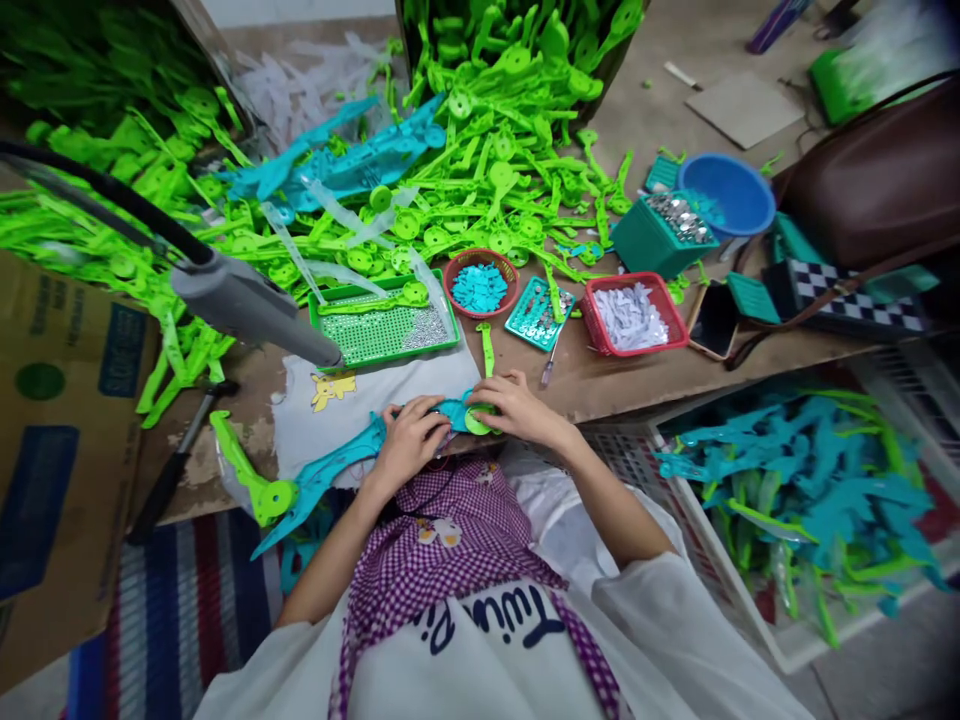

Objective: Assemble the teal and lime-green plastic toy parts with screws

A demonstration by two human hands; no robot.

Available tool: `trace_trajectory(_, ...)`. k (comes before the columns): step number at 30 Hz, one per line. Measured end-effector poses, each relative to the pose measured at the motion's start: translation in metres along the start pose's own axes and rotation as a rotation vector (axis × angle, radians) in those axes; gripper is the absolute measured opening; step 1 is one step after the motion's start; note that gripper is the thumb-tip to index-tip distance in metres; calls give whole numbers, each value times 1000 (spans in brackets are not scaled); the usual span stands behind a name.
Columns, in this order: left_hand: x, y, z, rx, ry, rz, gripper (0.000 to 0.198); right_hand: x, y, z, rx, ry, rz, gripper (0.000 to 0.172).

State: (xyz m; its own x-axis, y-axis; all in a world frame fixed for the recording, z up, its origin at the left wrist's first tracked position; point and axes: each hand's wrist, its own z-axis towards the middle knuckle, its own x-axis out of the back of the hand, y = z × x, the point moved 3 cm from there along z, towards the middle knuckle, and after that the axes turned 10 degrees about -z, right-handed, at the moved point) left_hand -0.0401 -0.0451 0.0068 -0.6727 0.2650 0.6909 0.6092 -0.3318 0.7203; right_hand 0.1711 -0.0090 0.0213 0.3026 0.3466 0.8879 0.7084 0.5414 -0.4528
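A long blue plastic part point(330, 470) lies slantwise across the table's front edge, over a grey cloth point(300, 430). My left hand point(412, 440) is closed around its middle, fingers bent over the top. At the right end, my right hand point(517, 405) grips a green round-ended plastic piece point(480, 420) against the blue part; its fingertips are partly hidden. Another green round-ended piece point(274, 500) is on the blue part's left end. Just beyond my right hand lies a loose green piece point(487, 350).
Behind stand a green perforated tray point(360, 340), a red basket point(637, 350) of white pieces and a round basket point(480, 310) of blue bits. A grey corded tool point(240, 305) hangs left, above a hammer point(180, 455). Green parts point(495, 180) heap behind; a crate point(750, 620) stands right.
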Motion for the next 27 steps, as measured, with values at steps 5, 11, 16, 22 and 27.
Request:
trace_trajectory(5,-1,-3,-1,-15,-1,-10,13,4,8,6,43,-8,62,29)
trace_trajectory(11,2,-7,-5,-22,8,4,14,3,26,18,-36,8,153,29)
trace_trajectory(16,5,-8,-8,-79,3,53,16,1,21,28,-16,-23,142,27)
trace_trajectory(22,4,-9,-13,-154,-14,69,16,-9,19,20,-35,-36,106,28)
trace_trajectory(27,14,1,-13,-192,69,84,15,6,-3,-14,-237,362,232,34)
